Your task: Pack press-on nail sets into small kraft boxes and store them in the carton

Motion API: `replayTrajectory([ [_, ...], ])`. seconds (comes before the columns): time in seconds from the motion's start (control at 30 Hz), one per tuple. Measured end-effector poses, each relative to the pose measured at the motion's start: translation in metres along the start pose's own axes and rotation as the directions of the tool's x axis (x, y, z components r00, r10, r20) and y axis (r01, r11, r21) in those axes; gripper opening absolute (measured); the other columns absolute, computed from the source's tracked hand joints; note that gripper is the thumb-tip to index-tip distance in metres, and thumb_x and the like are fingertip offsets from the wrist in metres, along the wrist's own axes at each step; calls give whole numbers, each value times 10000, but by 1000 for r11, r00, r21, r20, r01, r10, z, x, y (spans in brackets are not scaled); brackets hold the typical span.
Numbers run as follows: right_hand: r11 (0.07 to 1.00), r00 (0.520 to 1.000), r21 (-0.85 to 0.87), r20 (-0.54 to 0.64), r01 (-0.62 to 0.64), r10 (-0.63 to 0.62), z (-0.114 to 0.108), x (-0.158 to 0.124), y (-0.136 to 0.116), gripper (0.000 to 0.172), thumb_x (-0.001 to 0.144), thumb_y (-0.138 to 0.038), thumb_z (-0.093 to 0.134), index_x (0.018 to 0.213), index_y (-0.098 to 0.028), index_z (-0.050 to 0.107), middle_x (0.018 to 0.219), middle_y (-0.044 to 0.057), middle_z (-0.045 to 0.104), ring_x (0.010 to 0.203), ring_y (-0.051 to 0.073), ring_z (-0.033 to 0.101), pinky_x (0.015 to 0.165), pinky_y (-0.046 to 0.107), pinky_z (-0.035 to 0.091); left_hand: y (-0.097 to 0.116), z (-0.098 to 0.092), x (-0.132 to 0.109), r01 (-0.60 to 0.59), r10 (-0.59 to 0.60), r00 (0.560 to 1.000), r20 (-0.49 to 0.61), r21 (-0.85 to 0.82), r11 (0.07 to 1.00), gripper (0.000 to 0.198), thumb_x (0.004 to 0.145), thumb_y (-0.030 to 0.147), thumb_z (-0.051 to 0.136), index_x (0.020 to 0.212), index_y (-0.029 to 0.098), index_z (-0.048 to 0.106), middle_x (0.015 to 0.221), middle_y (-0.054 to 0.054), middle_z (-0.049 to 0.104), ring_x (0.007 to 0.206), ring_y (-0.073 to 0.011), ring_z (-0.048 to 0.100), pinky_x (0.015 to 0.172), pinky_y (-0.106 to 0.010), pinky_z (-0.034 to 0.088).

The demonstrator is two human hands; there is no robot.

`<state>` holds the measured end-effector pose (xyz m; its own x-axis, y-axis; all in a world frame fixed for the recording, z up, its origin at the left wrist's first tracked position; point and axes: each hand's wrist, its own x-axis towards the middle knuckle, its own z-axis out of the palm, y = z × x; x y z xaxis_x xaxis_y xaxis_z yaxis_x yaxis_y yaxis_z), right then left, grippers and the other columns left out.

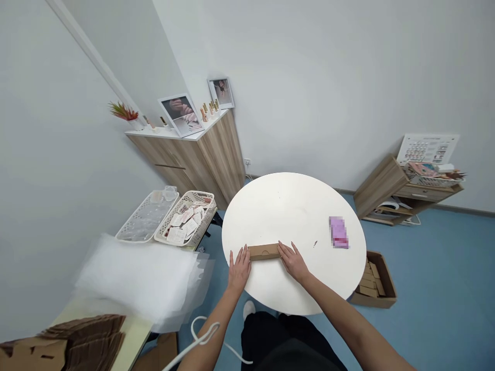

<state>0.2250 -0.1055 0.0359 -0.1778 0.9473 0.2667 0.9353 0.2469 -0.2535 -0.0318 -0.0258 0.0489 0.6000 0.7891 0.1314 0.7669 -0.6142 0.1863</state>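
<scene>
A small, long brown cardboard box point(264, 252) lies on the white round table point(286, 206), near the edge closest to me. It looks closed, with a half-round thumb notch on the side facing up. At its left end, my left hand point(240, 268) grips it with the fingers over the end. My right hand point(294, 263) holds the right end, fingertips resting on the top corner. Both hands touch the box, and parts of its ends are hidden beneath the fingers. To the right on the table lies a purple packet point(339, 232), blurred by pixelation.
A carton of flat brown boxes point(389, 288) stands on the floor at right. On the left side table are white baskets point(211, 211), translucent sheets point(139, 273) and stacked brown cardboard point(96, 340). A white cable point(201, 337) hangs by my left arm.
</scene>
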Motion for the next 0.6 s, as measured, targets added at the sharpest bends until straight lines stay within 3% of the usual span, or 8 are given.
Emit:
replayTrajectory([
  [0.13,1000,1000,2,-6,-20,20,-2,5,-4,545,920,-73,361,1457,-165,382,1498,138,402,1321,238,471,1135,537,326,16,-5,11,19,-18,1000,-23,48,999,623,906,245,397,1508,144,274,1544,-179,311,1440,-329,258,1160,-608,147],
  [0.23,999,999,21,-8,-34,34,-6,11,-8,539,898,-53,388,1424,-162,433,1454,143,470,1329,236,465,1115,515,364,28,-6,27,-23,26,999,-29,97,995,677,888,284,467,1518,195,233,1574,-178,242,1457,-372,168,1111,-658,198],
  [0.3,997,998,48,-7,-67,68,-9,15,-12,534,888,-58,415,1408,-168,452,1431,144,500,1326,236,468,1109,507,373,30,-6,39,-74,73,997,13,86,994,657,874,277,512,1491,234,290,1522,-179,340,1420,-377,254,1069,-636,298],
  [0.37,985,989,93,-10,-146,148,-13,16,-18,546,878,-88,465,1417,-170,438,1436,147,493,1332,243,460,1112,495,371,27,-7,49,-98,95,993,75,40,994,578,862,230,527,1424,248,392,1362,-161,502,1304,-342,419,981,-529,438],
  [0.43,945,958,171,-18,-279,286,-17,14,-25,616,863,-126,513,1459,-182,370,1479,145,439,1353,249,428,1109,475,381,22,-12,58,-100,104,984,145,-30,995,493,852,193,523,1338,260,473,1178,-115,578,1132,-291,526,828,-400,517],
  [0.5,864,899,283,-14,-416,437,-24,6,-30,707,842,-159,551,1497,-206,290,1526,134,367,1382,252,384,1104,456,390,20,-21,65,-120,143,970,197,-125,985,435,846,194,534,1272,276,510,1100,-82,582,1023,-265,545,729,-340,513],
  [0.6,711,808,461,24,-531,588,-43,-17,-28,731,799,-175,600,1478,-223,333,1501,126,409,1364,263,404,1100,451,386,34,-40,76,-232,314,928,202,-349,908,397,850,222,553,1241,284,520,1075,-59,581,983,-242,547,777,-338,490],
])
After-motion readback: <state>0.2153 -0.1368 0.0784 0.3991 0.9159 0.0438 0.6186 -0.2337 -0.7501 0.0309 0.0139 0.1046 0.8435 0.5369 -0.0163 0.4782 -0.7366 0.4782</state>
